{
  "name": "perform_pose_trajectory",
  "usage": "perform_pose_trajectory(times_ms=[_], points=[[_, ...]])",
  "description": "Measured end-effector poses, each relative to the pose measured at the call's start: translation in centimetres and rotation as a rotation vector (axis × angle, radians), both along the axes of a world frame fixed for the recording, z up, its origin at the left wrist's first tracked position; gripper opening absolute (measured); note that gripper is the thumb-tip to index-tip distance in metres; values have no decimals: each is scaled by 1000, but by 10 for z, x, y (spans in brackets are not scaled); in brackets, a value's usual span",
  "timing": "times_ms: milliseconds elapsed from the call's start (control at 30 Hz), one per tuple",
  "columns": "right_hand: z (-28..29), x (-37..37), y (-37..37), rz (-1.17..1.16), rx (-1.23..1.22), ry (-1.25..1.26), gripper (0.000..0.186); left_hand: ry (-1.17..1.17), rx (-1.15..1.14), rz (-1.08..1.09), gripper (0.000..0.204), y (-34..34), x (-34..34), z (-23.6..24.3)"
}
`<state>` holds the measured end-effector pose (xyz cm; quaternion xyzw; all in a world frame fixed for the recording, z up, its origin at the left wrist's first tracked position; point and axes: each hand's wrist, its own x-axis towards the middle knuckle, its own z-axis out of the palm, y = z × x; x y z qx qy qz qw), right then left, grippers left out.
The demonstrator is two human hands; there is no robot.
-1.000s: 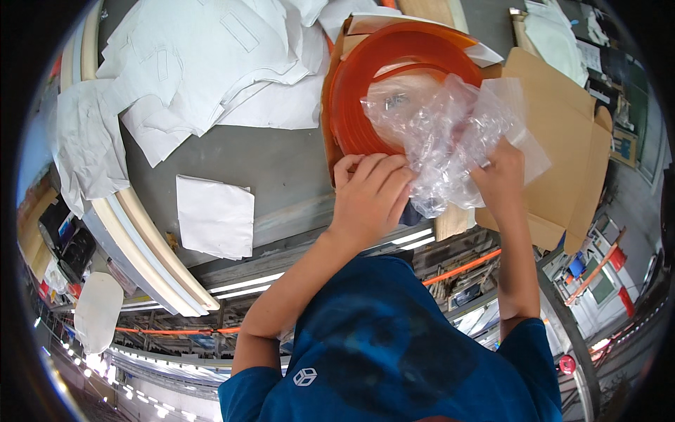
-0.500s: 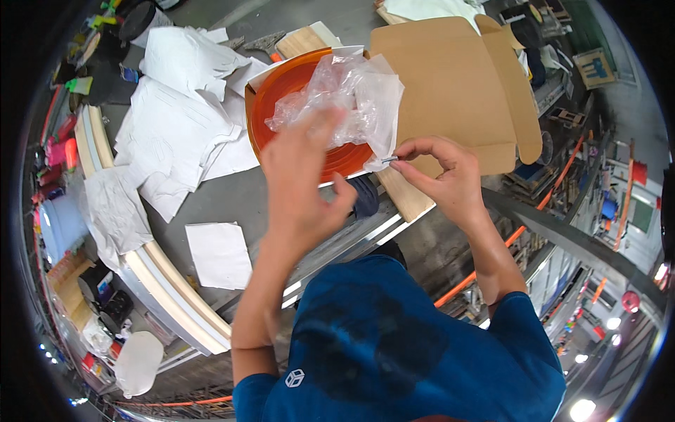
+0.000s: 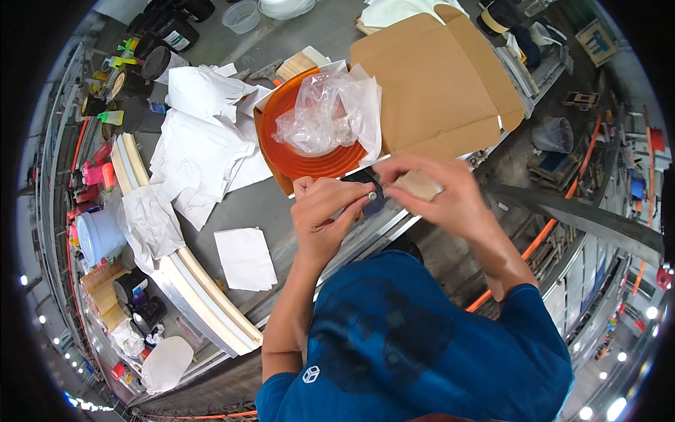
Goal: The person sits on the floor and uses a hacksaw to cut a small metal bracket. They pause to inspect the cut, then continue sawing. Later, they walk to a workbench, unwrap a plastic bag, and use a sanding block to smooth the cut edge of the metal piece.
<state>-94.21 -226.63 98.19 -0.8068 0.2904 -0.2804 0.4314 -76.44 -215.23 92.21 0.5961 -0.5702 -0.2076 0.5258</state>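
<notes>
My left hand (image 3: 327, 211) is closed on a small silvery metal piece (image 3: 371, 196), pinched at its fingertips, just below an open cardboard box (image 3: 436, 74). To its right, my right hand (image 3: 443, 197) is slightly blurred, thumb and forefinger apart over a light wooden piece (image 3: 415, 185). The box holds an orange coiled strip (image 3: 278, 141) under crumpled clear plastic (image 3: 313, 116). A dark item (image 3: 373, 207) lies partly hidden behind my hands at the bench edge.
White paper sheets (image 3: 190, 148) and a separate folded sheet (image 3: 245, 257) lie on the grey bench (image 3: 221, 211). Pale curved strips (image 3: 211, 302) run along its left. Dark tubs (image 3: 169, 32) stand at the back. A steel beam (image 3: 576, 218) extends rightward from beside my right arm.
Both hands have left the plastic and box and come lower. The metal piece, pinched in my right hand half a second ago, is now in my left; my right fingers have parted.
</notes>
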Motion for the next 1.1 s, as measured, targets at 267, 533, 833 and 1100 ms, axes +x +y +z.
perform_pose_trajectory(times_ms=[267, 533, 833, 1100], points=[[-16, -111, -119, -739, -367, 279, 51, 111, -16, 7, 17, 16, -2, 7], [-21, -98, -102, -586, 74, 107, 51, 272, 75, 93, 14, 43, -2, 8], [-17, 72, 32, 350, -452, 346, 80, 807, 161, 514, 16, 136, -17, -44], [-89, 143, 141, 558, -23, 351, 35, 825, 86, 646, 15, 269, -13, -56]])
